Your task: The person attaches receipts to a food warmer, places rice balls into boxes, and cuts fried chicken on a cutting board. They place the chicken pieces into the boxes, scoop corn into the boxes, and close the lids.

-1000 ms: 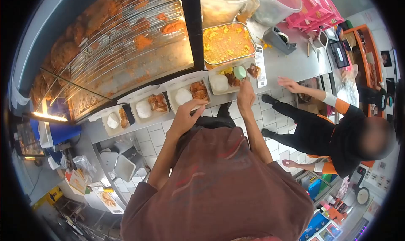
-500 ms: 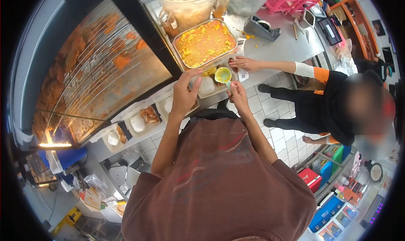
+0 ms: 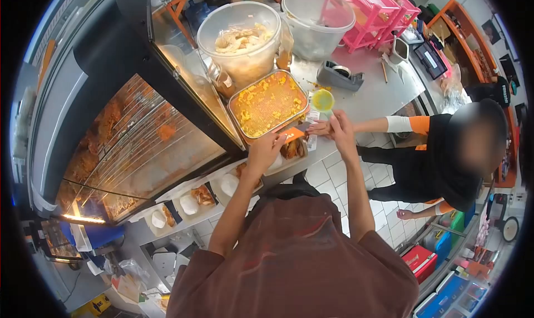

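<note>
My right hand [image 3: 343, 137] is closed around the handle of a green scoop [image 3: 322, 100], whose bowl is just right of a metal tray [image 3: 269, 104] of yellow-orange crumbly food. Yellow residue coats the bowl. With my left hand [image 3: 264, 154] I pinch the edge of an orange-and-black box lid [image 3: 292, 134]. Below the lid, a food box [image 3: 286, 165] holds white rice and a browned piece of chicken, partly hidden by my hand. A co-worker's hand [image 3: 319, 127] touches the lid's far side, close to my right hand.
Several open boxes with rice [image 3: 189, 204] and chicken line the counter to the left. A glass warming cabinet [image 3: 161, 123] with fried pieces stands behind them. Beyond the tray are two clear tubs [image 3: 239, 31] and a tape dispenser [image 3: 340, 76]. The co-worker [image 3: 445, 145] stands at right.
The scoop has risen from above the box and moved right, beside the tray. My left hand has come down to the lid, whose orange face now shows. The view has shifted slightly.
</note>
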Available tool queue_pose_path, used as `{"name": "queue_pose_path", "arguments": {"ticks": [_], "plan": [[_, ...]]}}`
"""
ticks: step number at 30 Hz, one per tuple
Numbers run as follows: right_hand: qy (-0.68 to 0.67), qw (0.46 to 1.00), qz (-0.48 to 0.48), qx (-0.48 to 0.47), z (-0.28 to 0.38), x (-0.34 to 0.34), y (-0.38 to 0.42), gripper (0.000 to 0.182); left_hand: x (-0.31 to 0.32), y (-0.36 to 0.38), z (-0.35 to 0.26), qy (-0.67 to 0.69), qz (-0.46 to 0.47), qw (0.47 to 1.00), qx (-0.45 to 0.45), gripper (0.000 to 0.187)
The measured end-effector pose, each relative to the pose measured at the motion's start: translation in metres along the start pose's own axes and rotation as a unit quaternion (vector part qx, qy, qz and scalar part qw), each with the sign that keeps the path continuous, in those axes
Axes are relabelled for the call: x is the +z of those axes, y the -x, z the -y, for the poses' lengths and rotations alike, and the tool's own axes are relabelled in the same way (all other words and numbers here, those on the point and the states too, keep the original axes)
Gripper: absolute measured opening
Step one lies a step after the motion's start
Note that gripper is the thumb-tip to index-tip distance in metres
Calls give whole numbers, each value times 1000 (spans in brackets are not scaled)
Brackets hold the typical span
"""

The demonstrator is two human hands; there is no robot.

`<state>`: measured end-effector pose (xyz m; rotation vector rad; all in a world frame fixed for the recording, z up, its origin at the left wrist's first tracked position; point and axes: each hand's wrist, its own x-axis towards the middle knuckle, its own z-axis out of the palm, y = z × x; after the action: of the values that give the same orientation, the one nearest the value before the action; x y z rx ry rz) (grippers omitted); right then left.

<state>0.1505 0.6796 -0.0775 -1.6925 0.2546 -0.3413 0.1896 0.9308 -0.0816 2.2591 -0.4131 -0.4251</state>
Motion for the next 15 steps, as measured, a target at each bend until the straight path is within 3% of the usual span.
{"name": "queue_pose_path", "arguments": {"ticks": [1, 3, 4, 6, 7, 8, 9, 10, 12, 15], "plan": [[-1, 1000, 0, -3, -9, -1, -19, 21, 7, 1, 3, -1, -2, 1000, 1, 37], [215, 965, 147, -4, -21, 0, -56, 28, 21, -2, 12, 29, -40, 999, 21, 35], [212, 966, 149, -2, -26, 5, -72, 28, 24, -2, 17, 15, -27, 999, 43, 35], [346, 909, 233, -7, -33, 21, -104, 28, 41, -1, 36, -17, -44, 997, 59, 37], [344, 909, 235, -14, -44, 28, -117, 28, 42, -2, 36, -46, -63, 994, 78, 40], [418, 872, 249, -52, -55, 36, -128, 24, 42, -2, 38, -71, -9, 996, 52, 56], [488, 828, 261, -90, -57, 42, -137, 19, 45, -4, 39, -74, -15, 996, 51, 56], [485, 829, 263, -92, -61, 46, -144, 19, 51, -4, 41, -115, 14, 993, 19, 62], [555, 764, 298, -138, -69, 54, -153, 19, 57, -8, 40, -142, 87, 985, -55, 75], [593, 739, 251, -198, -83, 62, -146, 20, 64, -4, 31, -180, 38, 980, -75, 69]]}}
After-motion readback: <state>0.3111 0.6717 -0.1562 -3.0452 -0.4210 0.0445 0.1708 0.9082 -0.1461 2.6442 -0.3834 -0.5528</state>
